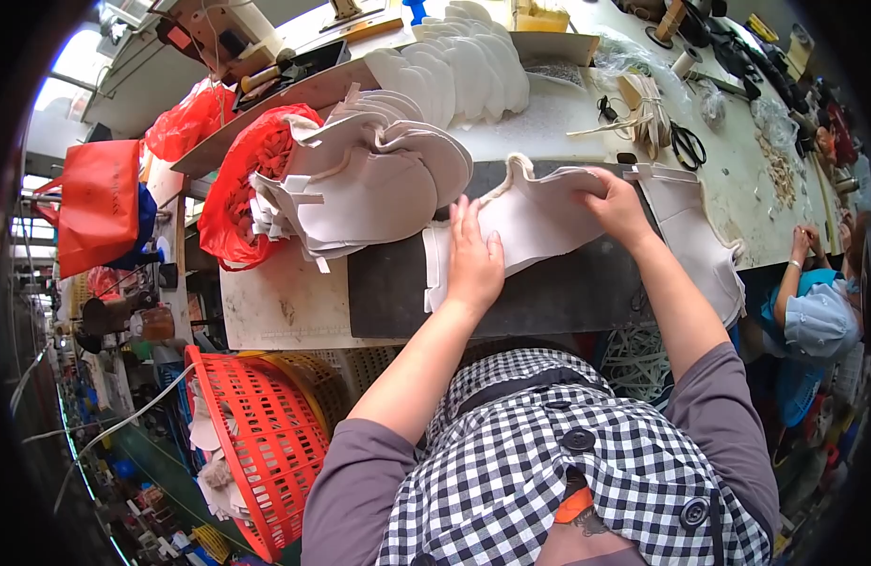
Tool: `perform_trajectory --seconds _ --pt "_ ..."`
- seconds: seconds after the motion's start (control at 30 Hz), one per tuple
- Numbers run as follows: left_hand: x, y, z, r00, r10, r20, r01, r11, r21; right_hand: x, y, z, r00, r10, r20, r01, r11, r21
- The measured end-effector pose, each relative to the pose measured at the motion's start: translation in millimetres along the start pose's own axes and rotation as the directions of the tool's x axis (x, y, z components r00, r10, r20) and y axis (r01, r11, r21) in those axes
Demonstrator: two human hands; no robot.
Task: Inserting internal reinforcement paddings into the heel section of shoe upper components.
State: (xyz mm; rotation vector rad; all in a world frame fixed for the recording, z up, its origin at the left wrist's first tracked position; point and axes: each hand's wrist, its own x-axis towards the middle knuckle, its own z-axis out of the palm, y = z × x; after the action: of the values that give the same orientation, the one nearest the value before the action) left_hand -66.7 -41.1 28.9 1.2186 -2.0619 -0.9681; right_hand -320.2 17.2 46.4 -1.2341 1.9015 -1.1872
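- White piece (541, 224): over black mat (388, 294) on bench (283, 307).
- Left hand (476, 259): flat, unclamped, apparently steadying its left end.
- Right hand (620, 209): clamped on its right end, seemingly keeping it raised.

The white piece (539, 222) is partly hidden (left hand (475, 259) across its left end).

2 hands in view, apart from each other. Left hand (475, 262): flat, palm down, fingers nearly straight and pointing away from the torso; thumb set off on the side facing the right hand (617, 209). Right hand: bent in a grip, thumb directed toward the left hand, fingers partly hidden; lies slightly farther out than the left. Both forearms bare, slanting outward from the wrists back toward the elbows.
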Motion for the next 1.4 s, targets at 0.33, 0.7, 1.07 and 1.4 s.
perform_trajectory --seconds 0.33,0.7,1.07,1.4 --pt "-27 -46 8 0.892 0.186 0.412 -0.419 0.681 0.6 -36 14 19 0.988 0.003 -0.153 -0.021 0.993 -0.115" --pt "-122 -64 -49 0.745 0.549 0.379 -0.623 0.776 0.099 -75 -11 19 0.807 -0.582 -0.102 0.365 0.626 -0.689" --pt "-97 -57 -52 0.932 0.335 0.138 -0.362 0.844 0.396 -113 -43 113 0.377 -0.806 0.456 0.909 0.225 -0.352" --pt "-99 -67 -55 0.861 0.449 0.239 -0.508 0.723 0.468 -91 -10 139 0.627 -0.596 0.501 0.763 0.599 -0.243"
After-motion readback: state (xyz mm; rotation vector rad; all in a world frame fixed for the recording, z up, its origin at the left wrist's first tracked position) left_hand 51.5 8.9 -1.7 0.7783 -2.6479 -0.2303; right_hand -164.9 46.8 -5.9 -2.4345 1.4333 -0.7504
